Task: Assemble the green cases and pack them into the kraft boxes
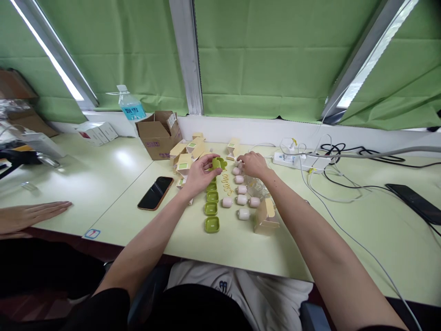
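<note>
My left hand [202,174] pinches a small green dish [219,163] between thumb and fingers, above the far end of a column of similar square green dishes [212,224]. My right hand [254,164] reaches to the far end of the pale pink cup-like pieces [241,200], fingers curled down. What its fingertips hold, if anything, is hidden. Several of these pieces lie on their sides in loose rows. Between them and the dishes runs a line of small yellow curled pieces [226,184].
Small cream boxes [184,164] cluster left of the dishes, and one open box [266,217] stands at right. Behind are a brown carton [159,135] and a water bottle [131,105]. A phone [155,193], a power strip [301,161] with cables, and another person's hand [36,214] flank the work.
</note>
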{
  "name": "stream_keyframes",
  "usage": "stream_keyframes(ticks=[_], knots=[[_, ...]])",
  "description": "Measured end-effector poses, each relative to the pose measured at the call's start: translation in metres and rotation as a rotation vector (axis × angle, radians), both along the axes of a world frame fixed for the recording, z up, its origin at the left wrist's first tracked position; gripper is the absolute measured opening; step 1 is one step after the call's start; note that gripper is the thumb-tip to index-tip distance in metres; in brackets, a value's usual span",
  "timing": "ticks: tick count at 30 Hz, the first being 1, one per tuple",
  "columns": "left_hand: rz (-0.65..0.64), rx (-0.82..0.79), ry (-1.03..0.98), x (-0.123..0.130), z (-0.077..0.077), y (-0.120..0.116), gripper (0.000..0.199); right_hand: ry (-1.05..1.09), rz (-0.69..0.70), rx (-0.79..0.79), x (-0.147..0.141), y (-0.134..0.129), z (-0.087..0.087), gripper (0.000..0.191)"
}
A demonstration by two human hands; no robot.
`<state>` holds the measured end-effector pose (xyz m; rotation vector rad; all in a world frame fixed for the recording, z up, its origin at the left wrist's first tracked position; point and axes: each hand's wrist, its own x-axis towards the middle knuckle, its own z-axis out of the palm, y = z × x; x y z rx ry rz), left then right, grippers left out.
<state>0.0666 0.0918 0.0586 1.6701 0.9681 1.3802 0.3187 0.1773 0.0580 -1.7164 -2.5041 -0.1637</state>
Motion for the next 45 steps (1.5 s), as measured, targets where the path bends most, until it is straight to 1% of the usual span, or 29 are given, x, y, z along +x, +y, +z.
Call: stream_keyframes(ticks=[3, 7, 18, 22, 24, 27, 29, 30, 32, 34, 35, 37, 39, 41, 45], knots=[[0.0, 0.009, 0.0, -0.001, -0.002, 0.002, 0.056, -0.028, 0.02, -0.017, -0.002, 0.0, 0.0, 0.054], [0.002, 0.003, -0.006, -0.002, -0.003, 0.004, 0.057, -0.057, 0.023, -0.034, -0.003, 0.002, -0.001, 0.057], [0.005, 0.0, -0.021, 0.0, -0.001, 0.003, 0.054, -0.051, 0.023, -0.034, -0.004, 0.0, -0.004, 0.063], [0.003, -0.006, -0.027, 0.0, -0.002, 0.003, 0.055, -0.014, 0.016, 0.014, 0.002, -0.003, 0.004, 0.063], [-0.01, -0.017, -0.045, 0.0, -0.001, 0.002, 0.056, 0.055, 0.009, 0.07, 0.011, -0.006, 0.012, 0.056], [-0.06, -0.049, -0.082, 0.001, 0.001, -0.001, 0.058, 0.312, -0.004, 0.195, 0.028, -0.023, 0.028, 0.038], [-0.114, -0.059, -0.103, 0.002, 0.003, -0.003, 0.06, 0.499, 0.011, 0.287, 0.036, -0.045, 0.038, 0.028], [-0.141, -0.057, -0.108, 0.003, 0.003, -0.004, 0.061, 0.572, 0.046, 0.319, 0.037, -0.059, 0.042, 0.025], [-0.191, -0.043, -0.108, 0.006, 0.005, -0.007, 0.063, 0.642, 0.178, 0.346, 0.033, -0.09, 0.049, 0.02], [-0.232, -0.03, -0.103, 0.01, 0.006, -0.01, 0.064, 0.629, 0.292, 0.386, 0.022, -0.119, 0.054, 0.022], [-0.253, -0.029, -0.101, 0.012, 0.006, -0.012, 0.064, 0.596, 0.325, 0.416, 0.016, -0.131, 0.055, 0.023], [-0.291, -0.037, -0.102, 0.015, 0.006, -0.017, 0.065, 0.499, 0.369, 0.475, 0.004, -0.146, 0.057, 0.025], [-0.323, -0.051, -0.106, 0.019, 0.006, -0.022, 0.066, 0.397, 0.377, 0.523, -0.005, -0.151, 0.057, 0.026], [-0.34, -0.065, -0.114, 0.023, 0.006, -0.026, 0.066, 0.317, 0.376, 0.549, -0.01, -0.149, 0.056, 0.026], [-0.323, -0.075, -0.134, 0.029, 0.007, -0.033, 0.065, 0.255, 0.388, 0.572, -0.016, -0.143, 0.053, 0.029]])
